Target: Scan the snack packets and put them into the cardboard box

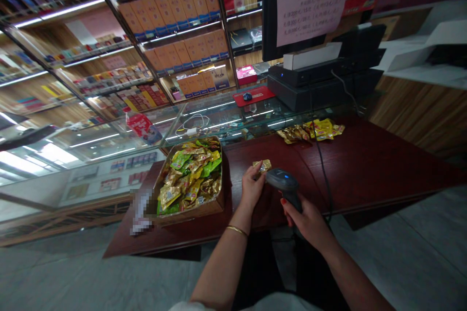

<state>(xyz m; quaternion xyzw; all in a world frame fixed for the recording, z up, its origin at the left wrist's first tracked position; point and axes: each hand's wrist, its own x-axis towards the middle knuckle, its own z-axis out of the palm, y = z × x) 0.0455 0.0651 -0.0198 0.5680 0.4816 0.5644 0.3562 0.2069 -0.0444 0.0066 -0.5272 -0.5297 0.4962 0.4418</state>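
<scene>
My left hand (253, 185) pinches a small gold snack packet (263, 165) just above the dark red table (361, 170). In my right hand (304, 216) is a black barcode scanner (283, 181), gripped by its handle. A blue light glows on top of the scanner, and its head points at the packet from close by. Left of my hands, an open cardboard box (197, 214) holds many gold, green and yellow packets. At the back of the table lies a pile of gold and yellow packets (312, 130).
The scanner's cable (323, 170) runs across the table toward the cash register (324, 82). A glass display counter (215, 116) stands behind, with a red mouse pad (255, 95) and a bottle with a red label (142, 126). Stocked shelves (175, 24) line the wall.
</scene>
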